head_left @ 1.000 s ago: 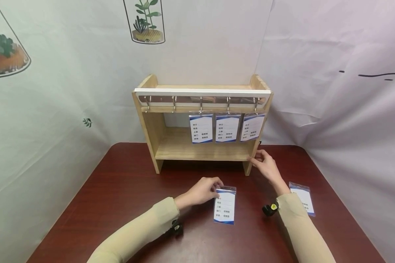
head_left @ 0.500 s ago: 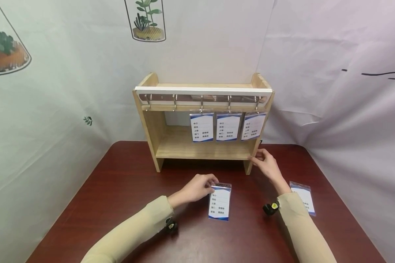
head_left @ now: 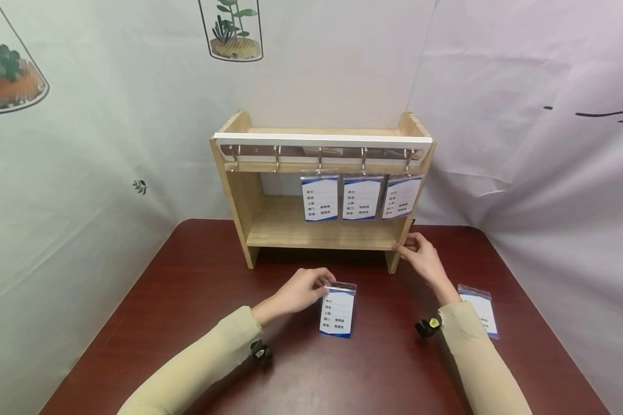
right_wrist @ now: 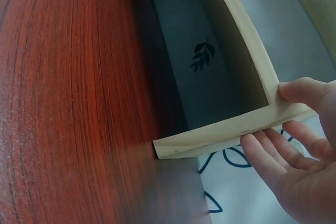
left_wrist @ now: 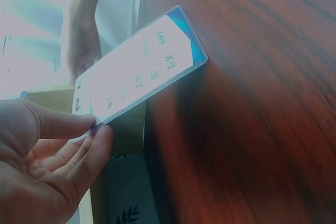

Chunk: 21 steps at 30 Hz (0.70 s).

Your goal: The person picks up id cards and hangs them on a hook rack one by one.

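My left hand [head_left: 302, 289] pinches a clear badge holder [head_left: 337, 311] by its slotted top corner, thumb on one face and fingers behind. In the left wrist view this badge holder [left_wrist: 142, 72] tilts above the dark red table, its white card edged in blue. My right hand [head_left: 423, 259] grips the right side panel of a small wooden shelf [head_left: 322, 233] near its lower board. The right wrist view has the thumb on the inner side of the panel [right_wrist: 226, 129] and the fingers along its outer face. Three badge holders [head_left: 363, 197] hang from hooks on the shelf's white rail [head_left: 322, 140].
Another badge holder [head_left: 480, 311] lies on the table [head_left: 187, 276] at the right, partly covered by the right sleeve. Two hooks [head_left: 277, 158] at the rail's left carry no badge. Printed white cloth [head_left: 109, 144] stands behind and at both sides.
My left hand has carried the badge holder left and slightly toward the shelf. The right hand keeps its place on the side panel. The head view has shifted slightly.
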Available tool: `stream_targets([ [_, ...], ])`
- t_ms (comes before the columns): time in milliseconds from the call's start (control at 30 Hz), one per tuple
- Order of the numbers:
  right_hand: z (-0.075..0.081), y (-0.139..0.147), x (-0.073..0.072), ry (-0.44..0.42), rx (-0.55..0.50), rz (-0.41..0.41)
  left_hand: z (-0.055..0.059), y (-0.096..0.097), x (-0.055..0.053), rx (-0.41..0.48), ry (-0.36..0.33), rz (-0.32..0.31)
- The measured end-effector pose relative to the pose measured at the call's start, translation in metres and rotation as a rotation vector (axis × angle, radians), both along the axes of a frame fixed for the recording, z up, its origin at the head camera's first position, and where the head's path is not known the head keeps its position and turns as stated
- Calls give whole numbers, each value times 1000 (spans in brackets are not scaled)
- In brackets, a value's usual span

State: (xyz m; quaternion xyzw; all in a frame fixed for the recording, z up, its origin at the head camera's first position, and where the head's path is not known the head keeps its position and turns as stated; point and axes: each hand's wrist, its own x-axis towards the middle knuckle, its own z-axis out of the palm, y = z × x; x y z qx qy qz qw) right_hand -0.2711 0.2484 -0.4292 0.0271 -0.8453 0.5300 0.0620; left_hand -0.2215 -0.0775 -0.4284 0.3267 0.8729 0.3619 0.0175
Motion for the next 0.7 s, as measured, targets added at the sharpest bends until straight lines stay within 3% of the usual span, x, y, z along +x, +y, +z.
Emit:
stream_targets([
  [700, 1, 0, 1, -2, 8, 6, 22, -38, 3, 65, 48, 45],
])
